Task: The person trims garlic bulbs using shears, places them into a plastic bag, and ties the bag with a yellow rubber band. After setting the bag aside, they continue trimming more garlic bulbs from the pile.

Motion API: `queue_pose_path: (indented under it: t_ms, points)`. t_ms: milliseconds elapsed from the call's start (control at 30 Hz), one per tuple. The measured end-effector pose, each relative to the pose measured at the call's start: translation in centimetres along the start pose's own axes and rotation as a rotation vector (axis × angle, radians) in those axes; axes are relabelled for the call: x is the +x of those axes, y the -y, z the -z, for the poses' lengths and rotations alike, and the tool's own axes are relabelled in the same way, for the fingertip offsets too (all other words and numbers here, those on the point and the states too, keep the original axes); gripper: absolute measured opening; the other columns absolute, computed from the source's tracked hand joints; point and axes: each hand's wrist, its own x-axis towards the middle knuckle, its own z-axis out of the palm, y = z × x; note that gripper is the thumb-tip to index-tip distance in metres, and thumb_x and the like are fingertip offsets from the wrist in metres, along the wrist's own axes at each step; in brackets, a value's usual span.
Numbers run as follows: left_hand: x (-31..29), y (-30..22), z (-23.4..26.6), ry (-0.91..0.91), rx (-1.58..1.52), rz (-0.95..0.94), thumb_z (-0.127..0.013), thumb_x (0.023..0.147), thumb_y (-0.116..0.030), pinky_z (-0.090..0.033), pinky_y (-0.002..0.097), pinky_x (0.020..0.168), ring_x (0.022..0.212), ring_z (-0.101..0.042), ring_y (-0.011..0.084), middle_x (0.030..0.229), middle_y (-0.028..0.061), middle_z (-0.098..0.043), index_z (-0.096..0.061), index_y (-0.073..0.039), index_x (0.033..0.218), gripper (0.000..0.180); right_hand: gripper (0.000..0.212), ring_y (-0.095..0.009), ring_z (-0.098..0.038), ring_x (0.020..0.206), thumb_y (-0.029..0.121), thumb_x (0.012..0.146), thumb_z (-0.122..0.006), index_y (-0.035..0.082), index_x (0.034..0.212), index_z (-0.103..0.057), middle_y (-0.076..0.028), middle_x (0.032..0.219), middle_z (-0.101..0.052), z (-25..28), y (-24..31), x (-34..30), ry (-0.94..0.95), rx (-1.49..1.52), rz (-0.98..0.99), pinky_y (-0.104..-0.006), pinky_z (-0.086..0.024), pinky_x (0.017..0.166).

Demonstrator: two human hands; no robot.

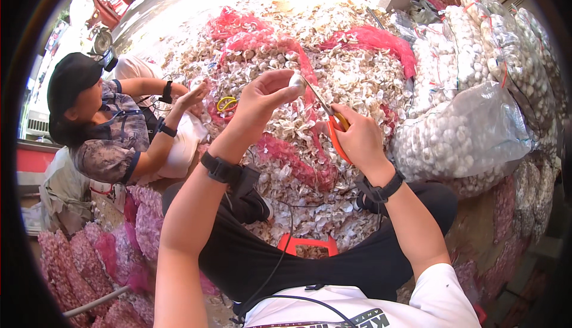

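My left hand (pixel 266 98) is raised over the heap, its fingers closed around a white garlic bulb (pixel 296 81). The scissors (pixel 338 140) are in my right hand (pixel 362 141), which is wrapped around their orange and yellow handles. Their metal blades point up and to the left, with the tips right at the bulb; whether they touch it is too small to tell. Beneath both hands spreads a large heap of garlic and loose papery skins (pixel 351 104), with pink-red mesh netting (pixel 307 167) lying across it.
At the left a co-worker (pixel 128 125) sits with hands over the heap, near a yellow loop-handled tool (pixel 226 103). A clear plastic bag of garlic (pixel 459 140) and stacked filled sacks (pixel 500 42) stand at right. Pink mesh sacks (pixel 89 268) lie lower left. A red stool edge (pixel 307 244) shows between my legs.
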Motion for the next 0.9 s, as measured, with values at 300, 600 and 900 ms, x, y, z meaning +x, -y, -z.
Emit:
queue_pose_path:
  t_ms: [300,600,900]
  points:
    - [-0.1,0.6,-0.1,0.002,0.004,-0.047,-0.077,0.085,-0.013,-0.051,0.0291,0.091,0.107,-0.063,0.0162,0.120,0.0169,-0.065,-0.047,0.004,0.136,0.062,0.044,-0.033,-0.069,0.077,0.035,0.085,-0.074,0.011,0.120,-0.066,-0.016,0.084,-0.071,0.7,0.6,-0.3,0.018,-0.043,0.029,-0.0378,-0.053,0.069]
    - [-0.7,0.1,-0.2,-0.002,0.049,-0.069,-0.076,0.086,-0.013,-0.052,0.0284,0.091,0.106,-0.064,0.0164,0.118,0.0177,-0.066,-0.046,0.004,0.137,0.061,0.047,-0.032,-0.069,0.073,0.043,0.082,-0.075,0.010,0.115,-0.068,-0.015,0.079,-0.070,0.9,0.7,-0.3,-0.022,-0.016,0.110,-0.0404,-0.053,0.065]
    - [0.1,0.9,-0.2,-0.017,-0.022,-0.077,-0.073,0.089,-0.014,-0.052,0.0308,0.092,0.107,-0.065,0.0188,0.120,0.0213,-0.065,-0.045,0.005,0.137,0.059,0.043,-0.034,-0.069,0.073,0.044,0.086,-0.070,0.013,0.115,-0.067,-0.017,0.079,-0.070,1.5,0.5,-0.3,-0.068,0.000,0.112,-0.0430,-0.053,0.064]
